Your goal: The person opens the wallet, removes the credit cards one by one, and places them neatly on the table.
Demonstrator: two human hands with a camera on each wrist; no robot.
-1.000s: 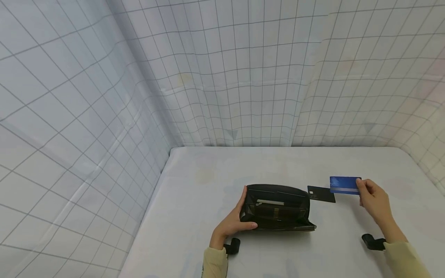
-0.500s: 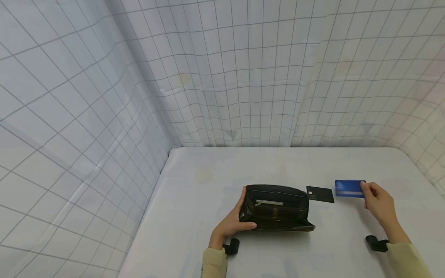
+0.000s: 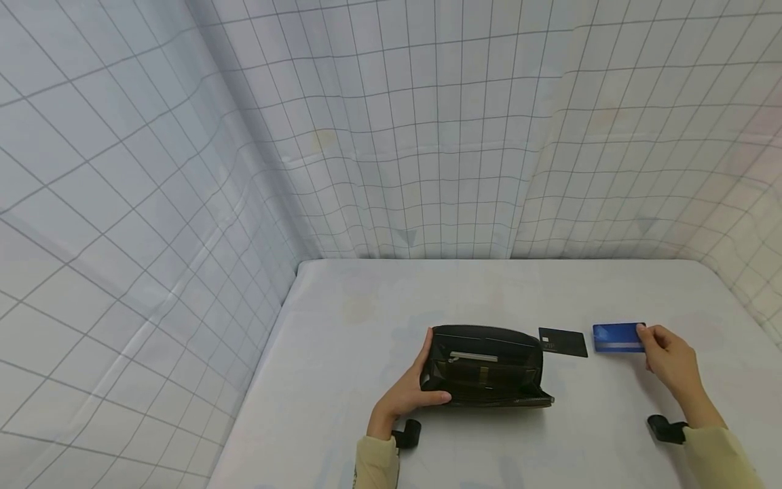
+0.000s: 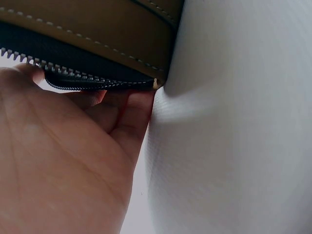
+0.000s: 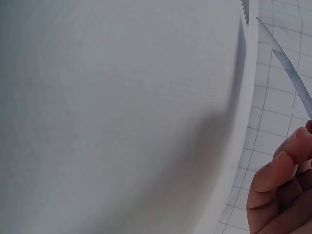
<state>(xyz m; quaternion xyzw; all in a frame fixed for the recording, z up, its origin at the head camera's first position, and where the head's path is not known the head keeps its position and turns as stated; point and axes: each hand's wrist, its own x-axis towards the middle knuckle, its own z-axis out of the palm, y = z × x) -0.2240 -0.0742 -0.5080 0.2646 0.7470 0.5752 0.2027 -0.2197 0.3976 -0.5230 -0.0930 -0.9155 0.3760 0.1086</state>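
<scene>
A black zip wallet (image 3: pixel 485 367) lies unzipped on the table, its mouth facing up and a small inner zip pocket showing. My left hand (image 3: pixel 408 395) grips its left end, thumb along the front edge and fingers at the back. Brown stitched leather and metal zip teeth (image 4: pixel 73 73) of the wallet show in the left wrist view. By its right edge, my right hand (image 3: pixel 672 356) pinches a blue bank card (image 3: pixel 617 337) with a pale stripe. That card appears nearly edge-on and above the table in the right wrist view, beyond my curled fingers (image 5: pixel 273 180).
A black card (image 3: pixel 563 341) marked VIP lies at the wallet's right end, left of the blue card. White cloth covers the table (image 3: pixel 342 339). Grid-patterned curtains (image 3: pixel 415 136) hang behind the table and along both sides.
My right hand has carried the blue card rightward and a little nearer to me, so it no longer overlaps the black card. The left hand and wallet hold nearly still.
</scene>
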